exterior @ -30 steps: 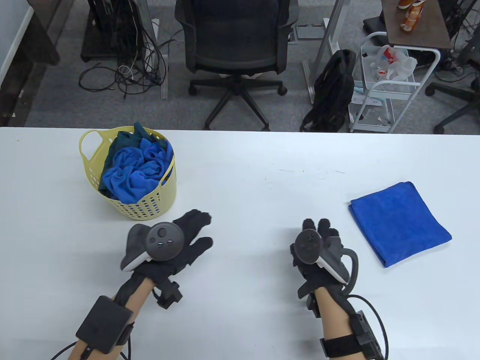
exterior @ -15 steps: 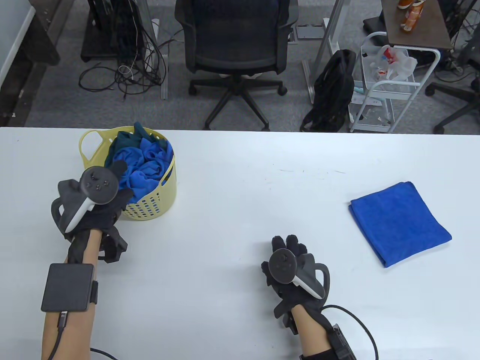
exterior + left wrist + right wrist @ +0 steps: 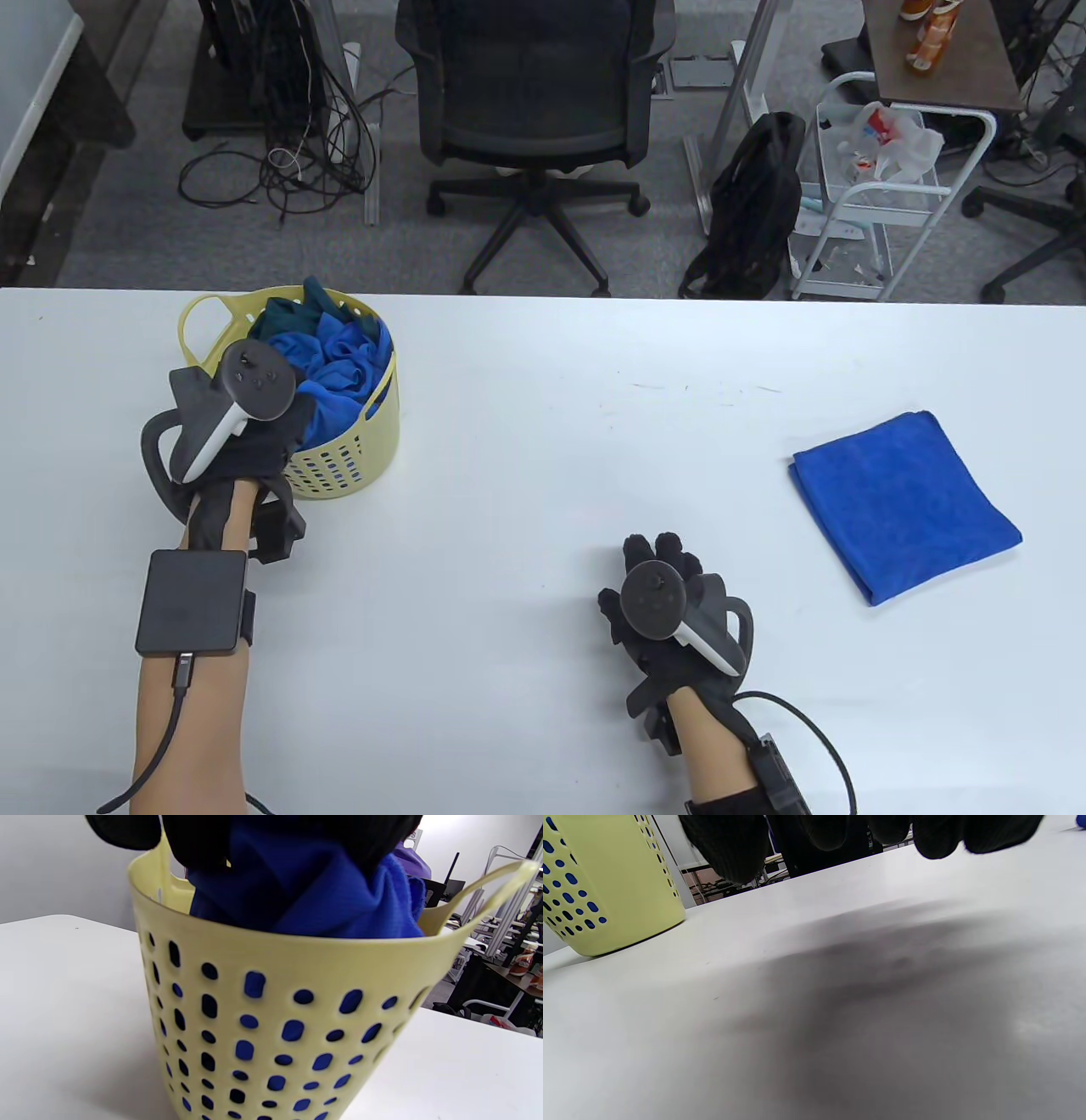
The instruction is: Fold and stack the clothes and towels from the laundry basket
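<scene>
With the left hand reaching into the pale yellow perforated plastic laundry basket on the white desk, fingers seemingly gripping crumpled blue cloth while the slack, empty right hand hovers, I judge a snagged pull could tip the unsteadied basket.

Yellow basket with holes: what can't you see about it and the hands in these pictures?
- Table view: the left hand and its tracker hide the yellow plastic basket's near rim and the grip.
- Left wrist view: the black gloved fingers are cut off by the top edge.
- Cloths under the blue crumpled cloth: buried, uncountable.
- Right wrist view: the right hand shows fingertips only.
</scene>
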Available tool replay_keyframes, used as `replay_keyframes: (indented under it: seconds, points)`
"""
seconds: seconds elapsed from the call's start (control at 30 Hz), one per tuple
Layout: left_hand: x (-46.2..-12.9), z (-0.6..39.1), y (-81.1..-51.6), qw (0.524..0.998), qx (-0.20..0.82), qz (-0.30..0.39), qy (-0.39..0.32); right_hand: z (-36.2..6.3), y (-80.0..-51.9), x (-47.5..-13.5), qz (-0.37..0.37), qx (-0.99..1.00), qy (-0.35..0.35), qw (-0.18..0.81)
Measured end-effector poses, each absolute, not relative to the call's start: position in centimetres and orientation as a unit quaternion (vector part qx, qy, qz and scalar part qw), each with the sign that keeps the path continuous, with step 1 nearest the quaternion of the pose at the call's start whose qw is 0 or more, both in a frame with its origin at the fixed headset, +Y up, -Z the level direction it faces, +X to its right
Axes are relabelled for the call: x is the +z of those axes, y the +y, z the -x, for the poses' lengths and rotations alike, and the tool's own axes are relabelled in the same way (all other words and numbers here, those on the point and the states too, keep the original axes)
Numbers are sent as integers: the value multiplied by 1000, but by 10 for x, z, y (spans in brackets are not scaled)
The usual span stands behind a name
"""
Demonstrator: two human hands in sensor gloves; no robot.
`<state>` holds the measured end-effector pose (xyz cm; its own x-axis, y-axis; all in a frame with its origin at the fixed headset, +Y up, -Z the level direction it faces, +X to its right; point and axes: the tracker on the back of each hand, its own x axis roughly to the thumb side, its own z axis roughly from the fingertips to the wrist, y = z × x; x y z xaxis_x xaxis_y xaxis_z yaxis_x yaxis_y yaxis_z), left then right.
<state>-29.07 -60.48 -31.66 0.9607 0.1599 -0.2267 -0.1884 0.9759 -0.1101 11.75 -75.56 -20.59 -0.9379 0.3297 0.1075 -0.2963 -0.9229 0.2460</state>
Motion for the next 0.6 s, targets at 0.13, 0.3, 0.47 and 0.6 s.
replay_keyframes:
  seconds: [0.13, 0.3, 0.47, 0.6]
  points:
    - [-319, 286, -603, 982, 100, 127, 93, -117, -756, -206, -76, 977, 113, 162]
    - [-318, 275, -593, 989, 94, -2, 115, -119, -754, -205, -76, 978, 101, 165]
    - [-291, 274, -549, 958, 225, -168, 57, -121, -754, -205, -74, 979, 90, 170]
    - [-271, 278, -524, 919, 334, -207, -10, -120, -755, -205, -78, 977, 95, 172]
